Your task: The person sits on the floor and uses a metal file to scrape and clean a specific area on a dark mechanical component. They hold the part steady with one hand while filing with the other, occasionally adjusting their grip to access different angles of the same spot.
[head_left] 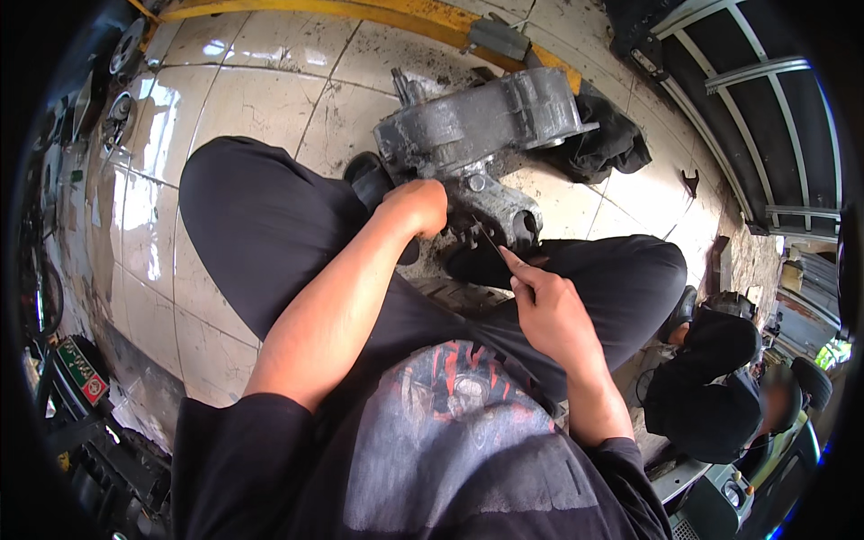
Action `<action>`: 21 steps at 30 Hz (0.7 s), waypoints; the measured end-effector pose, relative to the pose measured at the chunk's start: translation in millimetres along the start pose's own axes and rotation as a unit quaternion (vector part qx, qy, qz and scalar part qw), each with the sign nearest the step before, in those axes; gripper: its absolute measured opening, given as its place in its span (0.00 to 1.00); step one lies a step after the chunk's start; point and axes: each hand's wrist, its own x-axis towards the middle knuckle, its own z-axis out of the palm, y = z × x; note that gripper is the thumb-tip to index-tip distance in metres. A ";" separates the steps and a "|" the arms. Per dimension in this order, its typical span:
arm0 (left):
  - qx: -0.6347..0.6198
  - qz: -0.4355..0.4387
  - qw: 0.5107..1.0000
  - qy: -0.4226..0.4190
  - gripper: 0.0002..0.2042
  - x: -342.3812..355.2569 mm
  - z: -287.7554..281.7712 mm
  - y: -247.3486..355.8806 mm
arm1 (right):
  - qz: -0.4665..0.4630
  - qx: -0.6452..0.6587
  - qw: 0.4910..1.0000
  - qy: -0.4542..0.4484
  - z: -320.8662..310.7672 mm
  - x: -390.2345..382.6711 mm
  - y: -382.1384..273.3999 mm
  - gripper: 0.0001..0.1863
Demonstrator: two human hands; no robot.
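Observation:
A large, grimy grey metal gear housing (468,121) stands on the floor between my feet, its lower bracket (495,202) nearest me. My left hand (418,209) is closed in a fist against the left side of that bracket; whatever its fingers grip is hidden. From the right, my right hand (553,310) pinches a thin, dark metal tool (490,241), index finger stretched along it. The tool's far end reaches the greasy recess at the bracket's front; its exact kind is too small to make out.
My bent knees flank the housing. Behind it runs a yellow metal frame (360,9); a black cloth (607,139) lies to its right. A small forked metal part (690,183) rests on the tiles. Another person in black (711,387) crouches at right, near a vehicle.

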 end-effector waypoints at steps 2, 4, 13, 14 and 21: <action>0.004 0.015 1.000 -0.004 0.10 -2.5 -2.0 -4.0 | 0.005 -0.006 1.000 -0.011 -12.3 -0.3 -15.6 0.21; 0.011 0.001 1.000 -0.013 0.10 -5.8 -6.4 0.9 | -0.074 -0.012 0.996 0.054 -7.9 6.4 6.4 0.21; 0.024 0.017 1.000 0.008 0.11 1.6 -0.6 -8.1 | 0.002 -0.043 0.999 -0.014 -23.9 39.7 15.9 0.15; 0.024 0.023 0.999 0.019 0.11 6.5 3.4 -11.4 | -0.005 -0.063 0.998 -0.001 -21.9 44.2 23.6 0.15; 0.074 0.049 0.996 -0.015 0.13 2.5 -2.8 -8.2 | 0.011 -0.132 0.991 0.001 -25.2 54.2 12.2 0.15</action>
